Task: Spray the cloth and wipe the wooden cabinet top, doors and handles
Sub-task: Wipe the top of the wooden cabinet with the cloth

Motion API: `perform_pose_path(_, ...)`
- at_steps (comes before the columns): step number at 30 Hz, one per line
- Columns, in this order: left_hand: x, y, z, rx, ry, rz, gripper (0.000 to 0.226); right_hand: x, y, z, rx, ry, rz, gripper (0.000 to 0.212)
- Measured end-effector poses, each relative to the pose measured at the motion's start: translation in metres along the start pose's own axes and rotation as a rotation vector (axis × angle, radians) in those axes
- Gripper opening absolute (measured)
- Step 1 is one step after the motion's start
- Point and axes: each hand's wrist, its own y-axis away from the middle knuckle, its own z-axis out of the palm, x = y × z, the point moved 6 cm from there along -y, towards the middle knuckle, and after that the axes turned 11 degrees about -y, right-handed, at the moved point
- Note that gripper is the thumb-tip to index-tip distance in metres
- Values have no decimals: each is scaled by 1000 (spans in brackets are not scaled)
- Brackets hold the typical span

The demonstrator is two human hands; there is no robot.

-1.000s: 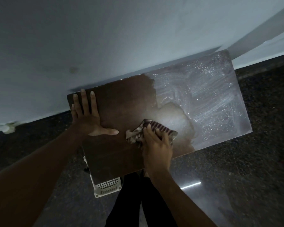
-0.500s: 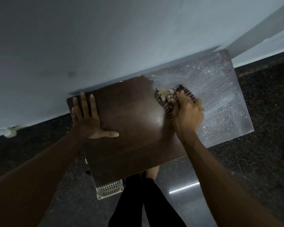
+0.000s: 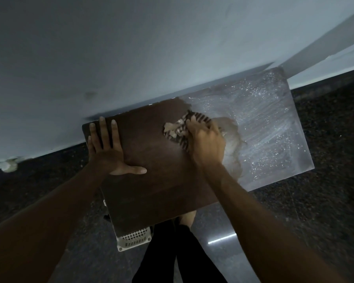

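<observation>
The dark wooden cabinet top [image 3: 157, 180] stands against the wall, seen from above. Its right part [image 3: 270, 123] is pale and dusty with glittering specks and wipe streaks. A crumpled striped cloth [image 3: 177, 130] lies near the top's back middle, at the border of dark and dusty wood. My right hand [image 3: 206, 144] presses down on the cloth with curled fingers gripping it. My left hand [image 3: 108, 152] lies flat on the top's left end, fingers spread toward the wall, thumb out to the right. Doors, handles and a spray bottle are out of sight.
A pale wall [image 3: 131, 58] runs right behind the cabinet. A white slotted plastic basket [image 3: 134, 238] pokes out below the cabinet's front edge. My dark trouser legs [image 3: 178, 256] and a foot [image 3: 187, 218] stand on the speckled dark floor [image 3: 315, 201].
My right hand swept the cloth from the front middle up to the back and right, then slid it a little left and toward me. A freshly wiped patch shows beside it. The left hand stayed put.
</observation>
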Motion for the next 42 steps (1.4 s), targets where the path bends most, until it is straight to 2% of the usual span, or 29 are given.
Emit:
perform_pose_path(3, 0, 1, 1, 9, 1, 10, 170, 19, -24, -12, 27, 13, 20, 20)
perform_pose_path(8, -1, 1, 1, -1, 2, 11, 171, 65, -4, -22, 94, -16, 268, 21)
perform_pose_path(10, -1, 1, 0, -8, 2, 12, 171, 65, 18, -21, 117, -26, 310, 22)
perform_pose_path(15, -1, 2, 0, -8, 8, 13, 170, 21, 43, -5, 49, 20, 154, 29)
perform_pose_path(20, -1, 2, 0, 11, 6, 21, 170, -3, -4, 2, -36, 57, 4, 28)
perform_pose_path(22, -1, 2, 1, 18, 4, 29, 168, -2, -30, -3, -28, 66, -55, 19)
perform_pose_path(25, 0, 3, 0, 16, 6, 37, 167, 16, -60, -12, -58, 73, 0, 19)
perform_pose_path(27, 0, 2, 0, 8, 8, 32, 168, 35, -64, -21, -13, 58, 94, 20)
perform_pose_path(33, -1, -1, 0, -20, -1, 12, 170, 44, -13, -20, 79, 29, 223, 20)
perform_pose_path(39, -2, 0, -1, -25, -8, 4, 171, -11, -2, 1, -60, 26, -51, 29)
perform_pose_path(42, -1, 0, -1, -22, -11, 7, 171, -28, -34, 4, -133, 78, -143, 21)
